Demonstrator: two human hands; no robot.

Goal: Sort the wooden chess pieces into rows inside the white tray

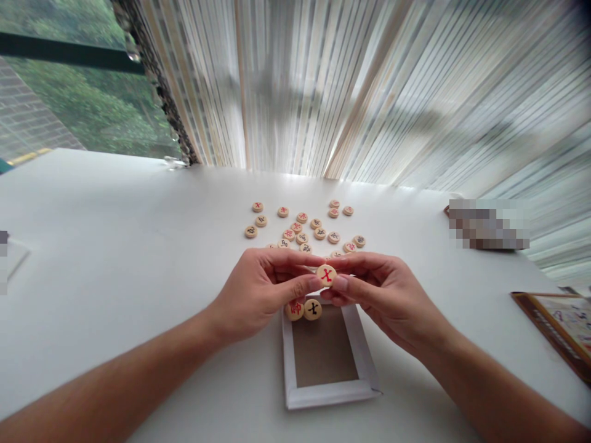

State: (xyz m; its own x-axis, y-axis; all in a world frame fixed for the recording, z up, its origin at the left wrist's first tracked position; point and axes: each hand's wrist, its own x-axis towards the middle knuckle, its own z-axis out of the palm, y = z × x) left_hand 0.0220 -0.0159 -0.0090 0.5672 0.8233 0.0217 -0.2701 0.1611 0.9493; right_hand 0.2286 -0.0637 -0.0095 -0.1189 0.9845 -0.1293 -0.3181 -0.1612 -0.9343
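Note:
Between the fingertips of my left hand (268, 283) and my right hand (378, 289) is a round wooden xiangqi piece (326, 275) with a red character facing me. Both hands pinch it from opposite sides, above the far end of a shallow white cardboard box (332, 394) with a brown inside. In the box's far left corner a red-marked piece (294, 311) and a black-marked piece (313, 309) sit side by side. My left fingers partly cover the red one. Several loose pieces (301, 218) lie scattered beyond my hands, some hidden behind them.
The white table (138, 246) reaches back to a striped curtain (286, 92) and a window (83, 92). At the right edge lies a brown-framed flat box (554, 332), with a blurred-out object (489, 224) behind it. A white item (16, 258) is cut off at the left.

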